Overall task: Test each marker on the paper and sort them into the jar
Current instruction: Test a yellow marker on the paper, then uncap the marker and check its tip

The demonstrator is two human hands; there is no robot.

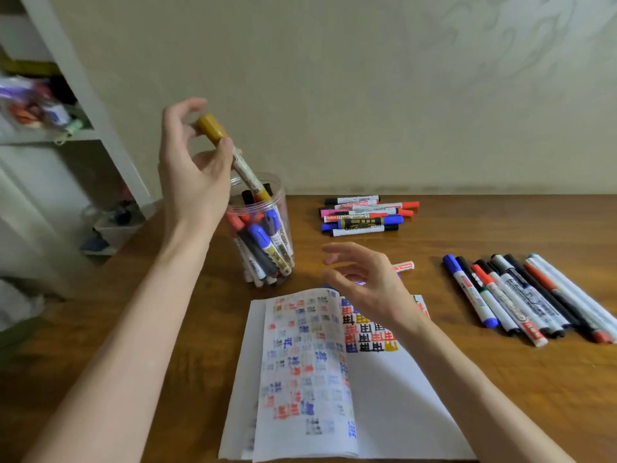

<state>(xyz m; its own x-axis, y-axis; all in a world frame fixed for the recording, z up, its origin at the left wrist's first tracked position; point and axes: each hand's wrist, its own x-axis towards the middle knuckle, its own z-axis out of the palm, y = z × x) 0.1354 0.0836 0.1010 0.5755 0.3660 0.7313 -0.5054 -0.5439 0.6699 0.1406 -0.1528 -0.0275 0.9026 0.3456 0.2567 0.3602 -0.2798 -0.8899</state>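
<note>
Gold marker (233, 155): tilted, lower end at the mouth of the jar (263, 235). My left hand (193, 175) pinches it just below the cap, I judge to drop it among those already sorted. My right hand (367, 282) hangs relaxed and empty over the paper (384, 396), likely ready for the next one. It hides most of a red-ended marker (404, 266).

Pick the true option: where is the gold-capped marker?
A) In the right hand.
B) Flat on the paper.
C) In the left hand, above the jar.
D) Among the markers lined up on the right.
C: the left hand pinches the gold-capped marker, its lower end at the mouth of the jar; the right hand holds nothing.
</note>
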